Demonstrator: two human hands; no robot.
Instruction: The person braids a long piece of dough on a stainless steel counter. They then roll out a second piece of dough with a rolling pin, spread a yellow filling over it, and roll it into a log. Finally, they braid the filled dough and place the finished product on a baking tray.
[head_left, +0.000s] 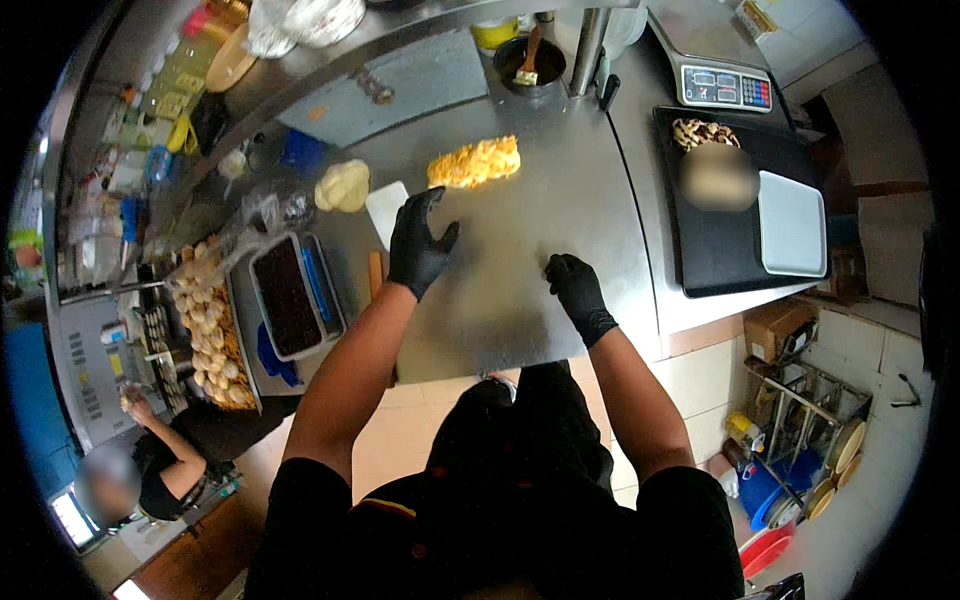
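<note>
My left hand (421, 244), in a black glove, is above the steel worktop (495, 300), fingers apart and holding nothing. Just beyond its fingertips lies a yellow log covered in shreds or flakes (474, 163). A white rectangular scraper (388, 212) sits beside that hand, partly hidden by it. Farther left rests a lump of pale dough (343, 186). My right hand (576, 292), also black-gloved, hovers over the worktop with its fingers curled; whether anything small is in them cannot be told.
A black tray (712, 247) at right bears a white tray (793, 223) and a chocolate-streaked item (703, 133). Behind stand a digital scale (724, 86), a dark bowl with a brush (529, 64) and a grey board (405, 90). Dark filling fills a container (289, 296) at left; a co-worker (165, 465) stands beyond.
</note>
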